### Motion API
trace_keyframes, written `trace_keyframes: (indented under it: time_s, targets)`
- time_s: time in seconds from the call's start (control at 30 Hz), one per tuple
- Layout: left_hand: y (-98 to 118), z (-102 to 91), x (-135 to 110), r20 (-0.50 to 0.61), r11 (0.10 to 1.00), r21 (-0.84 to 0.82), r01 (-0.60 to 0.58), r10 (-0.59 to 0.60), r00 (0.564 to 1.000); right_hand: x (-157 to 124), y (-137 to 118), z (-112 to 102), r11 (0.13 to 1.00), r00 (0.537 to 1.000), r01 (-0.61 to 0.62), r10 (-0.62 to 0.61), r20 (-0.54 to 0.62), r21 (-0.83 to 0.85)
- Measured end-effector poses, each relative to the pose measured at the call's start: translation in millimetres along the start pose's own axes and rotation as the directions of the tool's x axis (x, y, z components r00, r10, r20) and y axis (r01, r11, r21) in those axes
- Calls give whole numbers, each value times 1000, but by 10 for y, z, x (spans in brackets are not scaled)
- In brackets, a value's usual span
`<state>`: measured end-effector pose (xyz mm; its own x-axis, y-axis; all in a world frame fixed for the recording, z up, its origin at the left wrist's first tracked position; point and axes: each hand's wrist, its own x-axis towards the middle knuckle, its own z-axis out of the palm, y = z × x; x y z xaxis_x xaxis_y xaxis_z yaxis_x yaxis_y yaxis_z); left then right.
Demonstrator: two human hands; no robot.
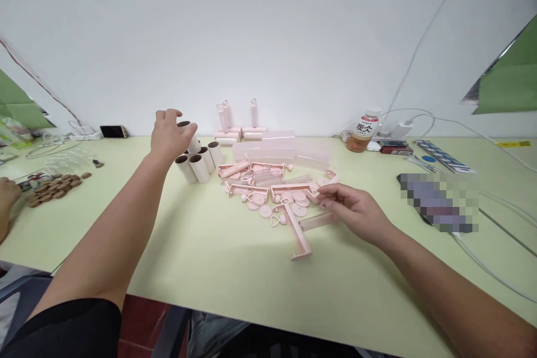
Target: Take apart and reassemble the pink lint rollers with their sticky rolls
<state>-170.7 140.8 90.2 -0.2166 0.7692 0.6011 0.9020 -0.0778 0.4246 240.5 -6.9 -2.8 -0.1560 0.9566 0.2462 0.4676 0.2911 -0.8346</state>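
My left hand reaches across the pale green table and closes its fingers around a white paper roll on top of a cluster of similar rolls. My right hand hovers low at the right edge of a pile of pink plastic parts, its fingers pinching a small pink piece. A long pink frame lies just in front of that hand. Clear pink covers lie behind the pile.
A drink bottle, chargers and cables sit at the back right. A phone lies at the back left. Another person's hand rests at the far left beside brown round pieces. Assembled pink rollers stand against the wall.
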Motion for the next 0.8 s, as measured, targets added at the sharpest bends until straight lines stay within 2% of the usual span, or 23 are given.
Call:
trace_keyframes:
  time_s: [0.1, 0.2, 0.27, 0.33, 0.37, 0.4, 0.43, 0.5, 0.57, 0.6, 0.63, 0.67, 0.7, 0.8]
  targets:
    - [205, -82, -148, -108, 997, -67, -49, 41, 993, 0, -24, -76, 917, 972, 151, -69, 226, -369]
    - [534, -116, -491, -165, 962, -198, -190, 159, 973, -10, -42, -80, 822, 920, 246, -30, 392, -514]
    - [761, -77, -802, -100, 907, -304, -291, 273, 957, -19, -44, -48, 797, 900, 276, -18, 436, -536]
    - [943, -1, -1117, 99, 851, -420, -316, 389, 916, -27, -41, -9, 779, 890, 304, -26, 456, -549]
    - [1006, 40, -1255, 224, 824, -485, -294, 442, 869, -30, -39, 6, 772, 884, 314, -24, 468, -553]
    - [1048, 79, -1373, 355, 810, -530, -252, 482, 801, -33, -39, 14, 769, 876, 321, -20, 481, -553]
    - [1070, 110, -1466, 478, 812, -546, -206, 503, 720, -35, -40, 16, 774, 869, 323, -16, 494, -544]
    - [1067, 149, -1576, 679, 835, -532, -140, 520, 519, -39, -44, 0, 806, 866, 301, -7, 501, -510]
    - [1034, 166, -1614, 808, 860, -506, -68, 500, 311, -41, -45, -24, 844, 885, 265, -21, 466, -466]
    - [1021, 175, -1622, 841, 865, -503, -2, 490, 231, -42, -43, -32, 859, 898, 257, -42, 438, -444]
    - [1015, 188, -1630, 855, 857, -507, 90, 487, 180, -44, -39, -33, 869, 909, 260, -73, 410, -421]
    - [1020, 208, -1643, 853, 831, -520, 199, 495, 164, -48, -34, -25, 877, 914, 274, -111, 389, -394]
    - [1034, 234, -1664, 840, 781, -542, 311, 514, 173, -53, -28, -8, 883, 914, 297, -153, 376, -363]
    - [1103, 329, -1755, 770, 558, -604, 570, 593, 235, -73, -12, 80, 901, 904, 338, -230, 361, -272]
